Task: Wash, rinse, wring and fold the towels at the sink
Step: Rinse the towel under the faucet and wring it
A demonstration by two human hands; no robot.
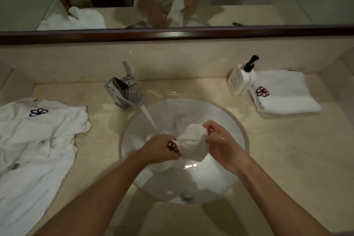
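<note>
I hold the small white terry washcloth with the dark red flower emblem point(191, 142) bunched between both hands over the round white basin point(240, 130), in the lower middle of the frame. My left hand point(161, 148) grips the end with the emblem, fingers curled around it; my right hand point(220, 146) pinches the other end between thumb and fingertips. Water runs from the square chrome tap point(125, 94) at upper left of the basin, and the stream falls just beside my left hand.

The cloth looks soaked, so I judge it limp, heavier than dry and inclined to sag out of a light pinch. It is soft, not fragile, and can take a hard twist. For wringing I want a full fist at each end, not fingertips, keeping it low over the basin so drips fall inside.

On the beige marble tabletop point(287, 159), a large crumpled white towel with a blue emblem point(38, 140) lies at the left of the frame. A folded white towel with a red emblem point(283, 96) lies at the upper right, touching a cream pump bottle with a black nozzle point(240, 80).
</note>
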